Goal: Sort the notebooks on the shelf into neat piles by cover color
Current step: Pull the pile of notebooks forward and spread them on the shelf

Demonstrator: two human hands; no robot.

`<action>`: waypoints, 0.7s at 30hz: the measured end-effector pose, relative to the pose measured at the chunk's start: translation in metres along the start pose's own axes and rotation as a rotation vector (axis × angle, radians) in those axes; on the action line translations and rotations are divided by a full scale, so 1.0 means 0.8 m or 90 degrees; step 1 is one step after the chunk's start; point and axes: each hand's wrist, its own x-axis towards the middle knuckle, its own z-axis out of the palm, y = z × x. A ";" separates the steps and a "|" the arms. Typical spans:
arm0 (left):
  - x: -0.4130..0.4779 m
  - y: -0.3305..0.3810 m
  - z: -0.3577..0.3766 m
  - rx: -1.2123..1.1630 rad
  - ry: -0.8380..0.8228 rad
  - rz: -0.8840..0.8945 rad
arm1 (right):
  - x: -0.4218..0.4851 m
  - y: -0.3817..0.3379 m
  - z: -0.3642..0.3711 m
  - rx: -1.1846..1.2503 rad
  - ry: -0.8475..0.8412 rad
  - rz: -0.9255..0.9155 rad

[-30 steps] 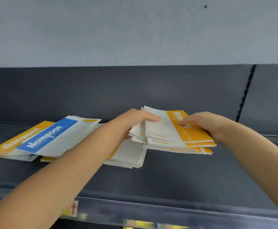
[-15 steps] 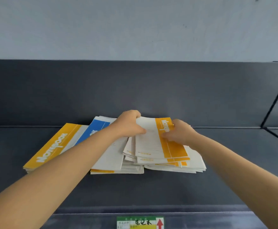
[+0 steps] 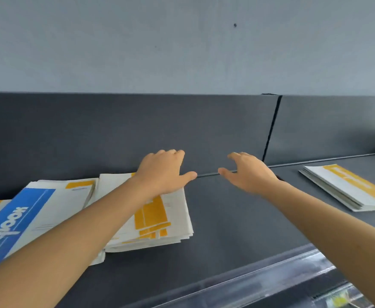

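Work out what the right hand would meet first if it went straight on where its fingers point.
Probably the back panel of the shelf: the right hand is open, its fingers aimed at it, with nothing in between. The gap is hard to judge.

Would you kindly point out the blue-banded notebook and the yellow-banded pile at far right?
Blue-banded white paper notebook (image 3: pixel 33 203): head view, blue band.
Yellow-banded white notebook pile (image 3: pixel 349 187): head view, top cover.
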 end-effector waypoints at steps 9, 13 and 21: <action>0.126 0.309 0.066 0.001 0.008 0.055 | 0.028 0.349 -0.068 -0.060 -0.019 0.144; 0.176 0.431 0.105 -0.112 -0.100 -0.041 | 0.049 0.494 -0.072 -0.012 -0.080 0.239; 0.230 0.532 0.127 -0.434 -0.184 -0.272 | 0.073 0.570 -0.069 0.425 -0.217 0.361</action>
